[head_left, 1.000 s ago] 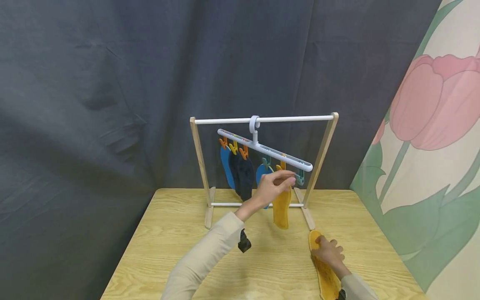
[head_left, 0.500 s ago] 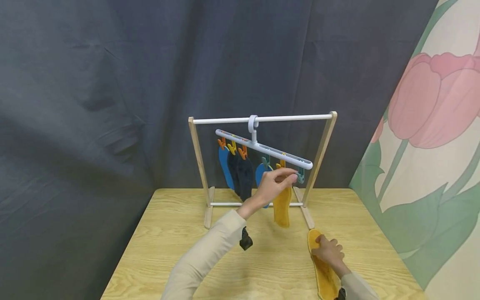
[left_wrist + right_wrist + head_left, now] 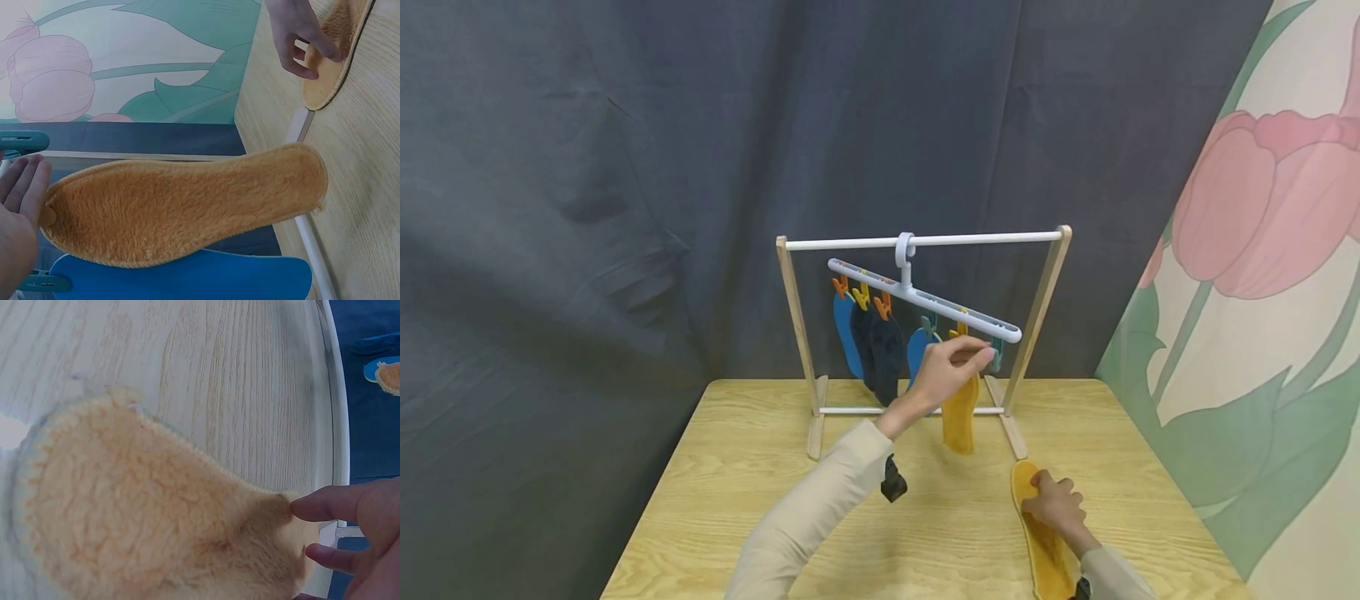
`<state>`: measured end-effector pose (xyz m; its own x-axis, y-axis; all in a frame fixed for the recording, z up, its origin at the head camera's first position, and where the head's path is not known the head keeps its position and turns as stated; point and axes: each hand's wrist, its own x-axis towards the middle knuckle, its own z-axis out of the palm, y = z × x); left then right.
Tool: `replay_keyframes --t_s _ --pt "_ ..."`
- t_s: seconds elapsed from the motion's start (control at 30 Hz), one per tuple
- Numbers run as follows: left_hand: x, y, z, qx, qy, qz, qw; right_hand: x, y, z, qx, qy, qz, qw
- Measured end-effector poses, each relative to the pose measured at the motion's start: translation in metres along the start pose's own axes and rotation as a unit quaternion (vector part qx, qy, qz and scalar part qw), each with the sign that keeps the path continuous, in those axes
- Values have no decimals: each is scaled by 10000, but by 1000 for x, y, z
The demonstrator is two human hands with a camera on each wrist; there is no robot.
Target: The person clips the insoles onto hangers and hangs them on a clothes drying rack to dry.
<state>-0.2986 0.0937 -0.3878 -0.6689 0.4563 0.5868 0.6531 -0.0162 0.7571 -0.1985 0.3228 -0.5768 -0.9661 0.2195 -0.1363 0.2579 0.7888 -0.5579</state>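
At the hanger's right end, my left hand pinches the teal clothespin between thumb and fingers. Just behind that hand hangs a fuzzy yellow insole, clipped by a yellow clothespin. In the left wrist view the teal clip is right at the fingertips, partly cut off by the frame. On the table at the right, my right hand grips a second yellow insole near its far end. Its thumb and fingers meet the insole's edges in the right wrist view.
The tilted hanger hooks over a wooden rack's white bar. Two dark insoles and a blue insole hang at left; another blue insole hangs mid-hanger. A flowered wall borders the table at right.
Both hands keep nearly the same places, the left at the teal clothespin and the right on the tabletop insole. The view has shifted slightly.
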Motion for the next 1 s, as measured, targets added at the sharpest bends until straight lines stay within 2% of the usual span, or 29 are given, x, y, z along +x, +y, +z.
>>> replay_keyframes --t_s 0.07,0.2,0.3,0.43,0.63,0.83,1.0 --pt "-2 11 -2 -22 33 6 10000 -1 -1 0 31 6 23 10000" --pt "-2 12 -1 18 73 -2 10000 -2 -2 -1 82 75 7 9999" --pt "-1 6 2 39 81 -120 9999 -2 -1 0 134 141 -47 9998" --pt "-1 12 3 57 73 -256 9996 -2 0 1 218 250 -128 9994" --pt "1 -2 5 8 66 -350 9994 0 0 2 280 375 -195 9987" --pt "0 -7 5 -147 85 -302 9994 3 2 3 299 306 -237 9988" --pt "0 -9 4 -65 84 -295 9995 4 2 3 197 336 -310 9988"
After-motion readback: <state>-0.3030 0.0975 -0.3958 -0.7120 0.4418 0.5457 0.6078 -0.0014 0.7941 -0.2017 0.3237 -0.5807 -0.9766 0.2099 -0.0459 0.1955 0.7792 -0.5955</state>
